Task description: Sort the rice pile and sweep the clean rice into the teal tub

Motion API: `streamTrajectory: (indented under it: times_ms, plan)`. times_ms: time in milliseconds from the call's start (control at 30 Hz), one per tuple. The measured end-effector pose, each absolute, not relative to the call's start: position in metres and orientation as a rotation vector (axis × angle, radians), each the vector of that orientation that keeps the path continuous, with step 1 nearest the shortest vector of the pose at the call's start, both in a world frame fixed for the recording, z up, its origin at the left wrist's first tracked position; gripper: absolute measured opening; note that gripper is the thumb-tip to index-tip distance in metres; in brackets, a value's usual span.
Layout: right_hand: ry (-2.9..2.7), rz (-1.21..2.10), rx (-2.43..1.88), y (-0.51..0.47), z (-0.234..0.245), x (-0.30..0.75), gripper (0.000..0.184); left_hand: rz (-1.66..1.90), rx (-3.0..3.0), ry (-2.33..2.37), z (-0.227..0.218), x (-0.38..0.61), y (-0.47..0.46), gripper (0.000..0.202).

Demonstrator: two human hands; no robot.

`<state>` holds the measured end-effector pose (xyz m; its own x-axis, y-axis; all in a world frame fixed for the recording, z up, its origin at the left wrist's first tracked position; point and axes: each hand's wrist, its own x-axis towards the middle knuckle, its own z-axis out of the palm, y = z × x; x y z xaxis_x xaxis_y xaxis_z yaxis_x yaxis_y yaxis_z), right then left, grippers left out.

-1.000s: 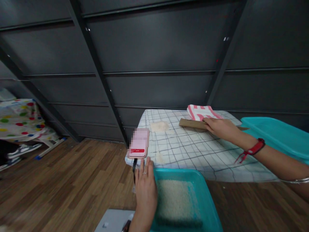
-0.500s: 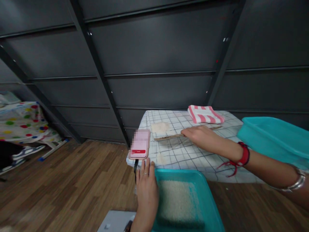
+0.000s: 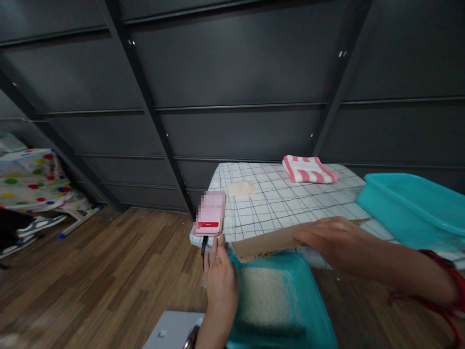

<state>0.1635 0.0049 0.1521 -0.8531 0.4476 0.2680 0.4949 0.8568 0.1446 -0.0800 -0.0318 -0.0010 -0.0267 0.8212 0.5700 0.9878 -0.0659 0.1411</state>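
Observation:
My right hand (image 3: 332,240) grips a flat strip of brown cardboard (image 3: 265,244) and holds it at the near edge of the checked cloth (image 3: 290,206), just above the far rim of a teal tray (image 3: 312,310) of white rice (image 3: 265,298). My left hand (image 3: 220,281) lies on the tray's left rim, fingers together and stretched forward. A small pile of rice (image 3: 240,188) sits on the cloth further back.
A pink phone (image 3: 209,213) with a black cable lies on the cloth's left corner. A folded pink-and-white striped towel (image 3: 308,169) sits at the back. A second teal tub (image 3: 417,206) stands at right. Dark metal wall behind; wooden floor; polka-dot fabric (image 3: 29,179) at far left.
My right hand has drawn the cardboard strip from beside the striped towel across the cloth toward me, to the rice tray's far rim. My left hand has stayed on the tray.

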Motion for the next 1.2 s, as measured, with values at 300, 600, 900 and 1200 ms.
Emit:
streamTrajectory:
  times_ms: [300, 600, 900, 1200]
  plan:
    - [-2.618, -0.472, -0.767, -0.003, 0.156, 0.177, 0.036, -0.742, -1.941, -1.893, 0.002, -0.08, -0.032, 0.049]
    - [-2.737, -0.477, -0.73, 0.002, 0.153, 0.162, 0.028, -0.624, -1.95, -1.857, 0.005, -0.08, -0.033, 0.044]
    - [-2.463, -0.706, -0.824, 0.02, 0.163, 0.191, 0.029, -0.559, -1.936, -1.897, 0.007, -0.075, -0.03, 0.045]
    - [-2.301, -1.025, -1.123, 0.056, 0.133, 0.176, 0.03, -0.691, -2.027, -1.912, 0.002, -0.08, -0.028, 0.049]
